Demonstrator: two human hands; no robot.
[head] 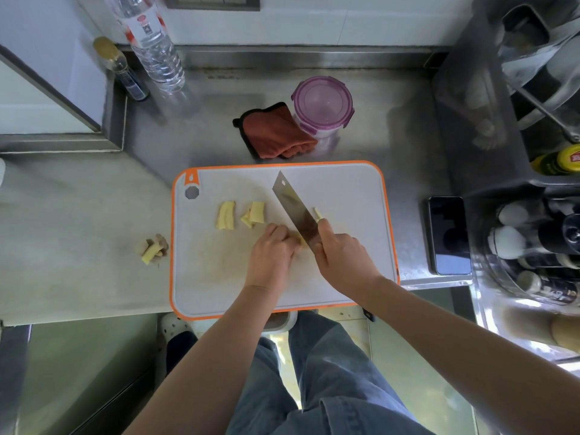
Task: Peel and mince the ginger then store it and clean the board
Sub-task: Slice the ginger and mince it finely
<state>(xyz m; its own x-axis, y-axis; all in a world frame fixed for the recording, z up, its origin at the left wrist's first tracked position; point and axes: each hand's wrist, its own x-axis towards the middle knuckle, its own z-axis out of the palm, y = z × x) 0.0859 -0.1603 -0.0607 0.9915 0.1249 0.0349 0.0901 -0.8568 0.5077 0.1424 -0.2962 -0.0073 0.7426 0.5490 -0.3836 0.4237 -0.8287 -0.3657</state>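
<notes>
A white cutting board (pixel 351 196) with an orange rim lies on the steel counter. My right hand (pixel 342 255) grips the handle of a cleaver (pixel 293 204), whose blade points away to the upper left. My left hand (pixel 271 249) has curled fingers holding down a piece of ginger (pixel 302 241) right beside the blade. Two stacks of peeled ginger slices (pixel 226 215) (pixel 255 212) lie on the board's left half. One thin strip (pixel 318 213) lies to the right of the blade. Ginger peels and scraps (pixel 153 246) sit on the counter left of the board.
A round container with a purple lid (pixel 322 103) and a rust-coloured cloth (pixel 276 133) sit behind the board. Two bottles (pixel 150 42) (pixel 122 69) stand at the back left. A phone (pixel 449 235) lies right of the board, beside racks of bottles (pixel 533 243).
</notes>
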